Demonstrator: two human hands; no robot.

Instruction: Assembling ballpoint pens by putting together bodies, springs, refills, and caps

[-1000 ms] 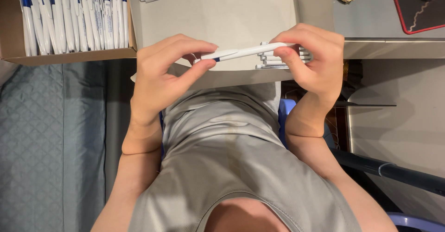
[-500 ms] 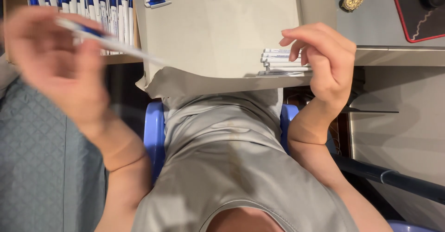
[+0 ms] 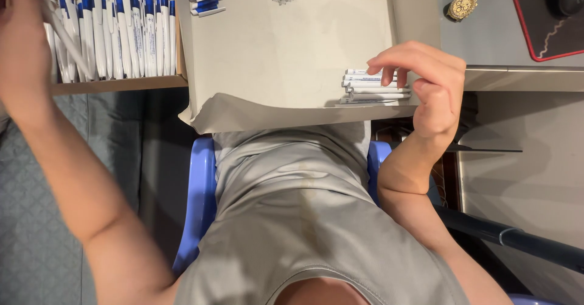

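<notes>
Grey table (image 3: 292,49): left hand (image 3: 24,43) gripping finished pen (image 3: 64,37), upper left, at box (image 3: 121,84); right hand (image 3: 426,80) loosely curled over white barrels (image 3: 371,89), picking next.

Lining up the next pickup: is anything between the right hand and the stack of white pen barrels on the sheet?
Nothing visible. The right hand hovers at the stack of white pen barrels, fingertips just above it, with only bare grey sheet around. The left hand is away at the cardboard box of pens.
</notes>
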